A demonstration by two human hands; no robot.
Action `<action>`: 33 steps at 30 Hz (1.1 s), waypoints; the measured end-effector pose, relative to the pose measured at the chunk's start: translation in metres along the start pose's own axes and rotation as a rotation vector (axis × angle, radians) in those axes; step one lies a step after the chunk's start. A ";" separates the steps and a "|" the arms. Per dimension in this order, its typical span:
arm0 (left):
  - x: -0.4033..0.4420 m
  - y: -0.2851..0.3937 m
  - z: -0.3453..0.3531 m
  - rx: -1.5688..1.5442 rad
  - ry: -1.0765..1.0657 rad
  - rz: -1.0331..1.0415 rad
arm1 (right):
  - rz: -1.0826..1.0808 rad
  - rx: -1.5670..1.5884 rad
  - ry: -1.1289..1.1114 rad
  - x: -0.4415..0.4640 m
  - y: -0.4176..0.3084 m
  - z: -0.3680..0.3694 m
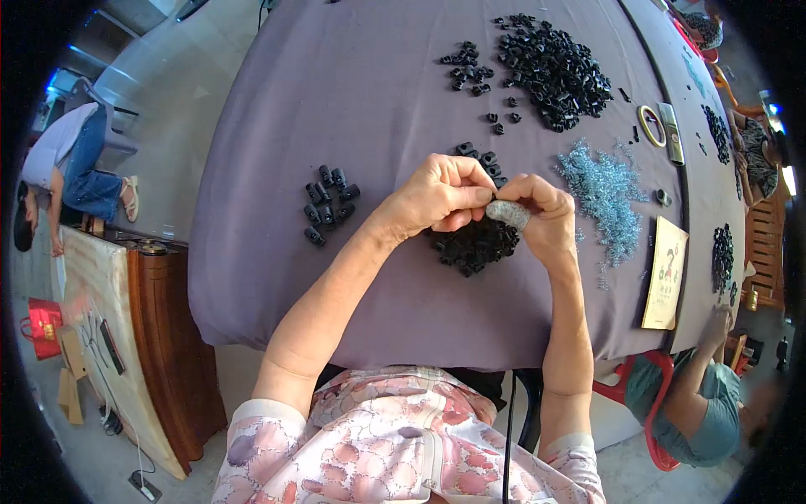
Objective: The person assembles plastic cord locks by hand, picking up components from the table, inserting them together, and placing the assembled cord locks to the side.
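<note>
My left hand (441, 197) and my right hand (546, 214) meet fingertip to fingertip over the table. Both are closed in a pinch, and whatever small piece sits between them is hidden by the fingers. A grey wrap (509, 215) covers a finger of my right hand. Right beneath the hands lies a pile of small black plastic parts (475, 249), with more black parts (478, 156) just beyond the fingers. To the left sits a loose group of black cylindrical pieces (329, 202). On the right is a heap of small, clear bluish pieces (606, 197).
A large heap of black parts (554, 76) lies at the far side of the purple tablecloth (353, 101). Nearby are a tape roll (651, 126), a grey device (671, 134) and a yellowish booklet (666, 273). Other people sit to the right; another person (80, 164) bends at far left.
</note>
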State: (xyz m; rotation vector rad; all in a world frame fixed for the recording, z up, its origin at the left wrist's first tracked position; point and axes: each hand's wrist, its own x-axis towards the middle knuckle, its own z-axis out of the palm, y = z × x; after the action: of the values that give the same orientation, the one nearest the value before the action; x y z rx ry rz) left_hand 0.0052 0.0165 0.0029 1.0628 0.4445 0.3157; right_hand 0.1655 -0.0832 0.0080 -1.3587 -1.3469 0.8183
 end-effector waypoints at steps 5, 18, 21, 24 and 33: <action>0.004 -0.007 -0.001 -0.067 0.016 0.048 | -0.057 -0.024 0.032 0.001 -0.002 0.001; 0.003 -0.008 0.003 -0.062 0.023 0.052 | 0.053 0.099 0.051 0.000 -0.002 -0.001; 0.004 -0.009 0.003 -0.080 0.037 0.095 | 0.076 0.135 0.109 0.000 0.001 0.002; 0.005 -0.011 0.005 -0.103 0.037 0.122 | 0.021 0.115 0.095 0.000 0.005 0.000; 0.005 -0.011 0.007 -0.021 0.066 0.188 | 0.033 0.219 0.061 0.003 0.006 -0.005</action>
State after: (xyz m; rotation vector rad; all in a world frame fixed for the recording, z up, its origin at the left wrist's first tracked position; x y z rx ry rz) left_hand 0.0136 0.0082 -0.0051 1.0781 0.3993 0.5225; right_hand 0.1720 -0.0801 0.0042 -1.2271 -1.1544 0.9111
